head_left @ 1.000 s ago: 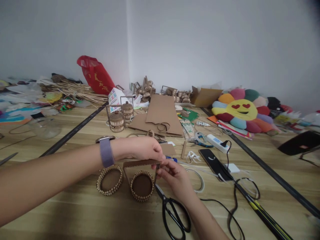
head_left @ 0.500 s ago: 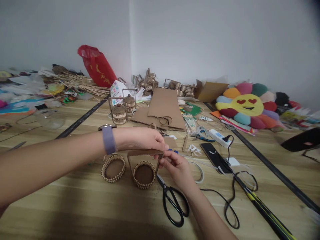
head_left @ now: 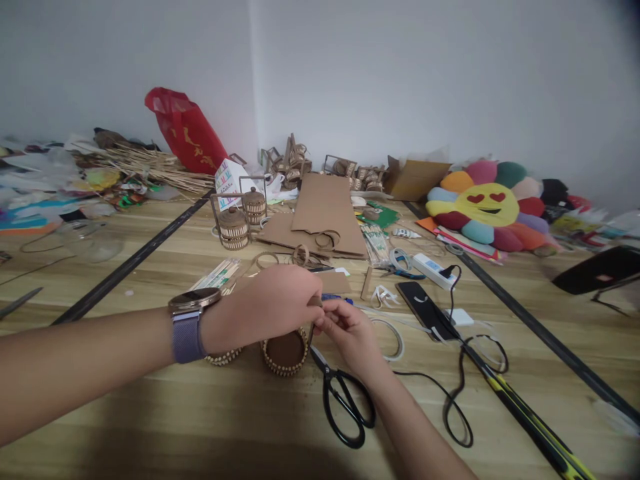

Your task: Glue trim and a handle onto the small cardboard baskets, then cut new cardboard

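Note:
My left hand, a watch on its wrist, is closed with its fingertips pinching the upper right corner of a bent cardboard strip. My right hand pinches that same corner from the right. The rest of the strip is mostly hidden behind my left hand. It stands at the side of a small round basket with a brown base and a beaded-looking stick wall. Left of this, a second round basket is largely covered by my left wrist. Black-handled scissors lie just below my right hand.
Finished-looking lidded baskets with handles stand behind, left of cardboard sheets. Rightward lie a tape roll, a phone, a power strip and black cable. A flower cushion sits farther back.
My left hand has turned and dropped lower, its wrist rotating so the watch face shows. It now covers the strip's top and most of the left basket. My right hand keeps its pinch.

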A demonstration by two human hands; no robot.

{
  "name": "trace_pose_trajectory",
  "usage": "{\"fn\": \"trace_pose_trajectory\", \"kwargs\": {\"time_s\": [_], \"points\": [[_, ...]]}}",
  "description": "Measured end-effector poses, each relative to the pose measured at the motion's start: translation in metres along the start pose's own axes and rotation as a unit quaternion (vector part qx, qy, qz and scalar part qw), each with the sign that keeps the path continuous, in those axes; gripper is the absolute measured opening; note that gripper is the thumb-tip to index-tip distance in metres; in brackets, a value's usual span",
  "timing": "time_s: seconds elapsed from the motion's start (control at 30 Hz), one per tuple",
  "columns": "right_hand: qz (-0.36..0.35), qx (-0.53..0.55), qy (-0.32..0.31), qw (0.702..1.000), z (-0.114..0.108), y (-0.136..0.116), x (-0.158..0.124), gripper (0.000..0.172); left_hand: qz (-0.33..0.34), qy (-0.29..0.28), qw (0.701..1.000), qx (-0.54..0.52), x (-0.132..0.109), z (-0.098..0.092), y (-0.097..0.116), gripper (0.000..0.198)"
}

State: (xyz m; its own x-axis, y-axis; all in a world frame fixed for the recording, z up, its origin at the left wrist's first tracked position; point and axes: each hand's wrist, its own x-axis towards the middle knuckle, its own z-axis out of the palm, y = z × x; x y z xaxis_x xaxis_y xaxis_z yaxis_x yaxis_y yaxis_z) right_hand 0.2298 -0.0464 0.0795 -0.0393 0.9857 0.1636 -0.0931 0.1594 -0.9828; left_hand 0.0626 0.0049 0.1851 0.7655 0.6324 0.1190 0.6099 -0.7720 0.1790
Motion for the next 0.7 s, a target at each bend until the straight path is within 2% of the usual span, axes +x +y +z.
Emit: {"fn": "trace_pose_trajectory", "kwargs": {"time_s": [0.5, 0.6, 0.7], "points": [[-0.008, 0.008, -0.007, 1.000, -0.001, 0.002, 0.002, 0.037, -0.022, -0.011, 0.999, -0.026, 0.003, -0.003, 0.001, 0.015], [-0.001, 0.006, -0.010, 1.000, -0.001, 0.002, 0.002, 0.039, -0.050, -0.044, 0.997, -0.036, 0.008, -0.008, 0.002, 0.014], [-0.001, -0.003, -0.007, 1.000, -0.001, 0.001, 0.002, 0.039, -0.061, -0.111, 0.990, -0.056, 0.015, -0.018, 0.001, 0.024]]}}
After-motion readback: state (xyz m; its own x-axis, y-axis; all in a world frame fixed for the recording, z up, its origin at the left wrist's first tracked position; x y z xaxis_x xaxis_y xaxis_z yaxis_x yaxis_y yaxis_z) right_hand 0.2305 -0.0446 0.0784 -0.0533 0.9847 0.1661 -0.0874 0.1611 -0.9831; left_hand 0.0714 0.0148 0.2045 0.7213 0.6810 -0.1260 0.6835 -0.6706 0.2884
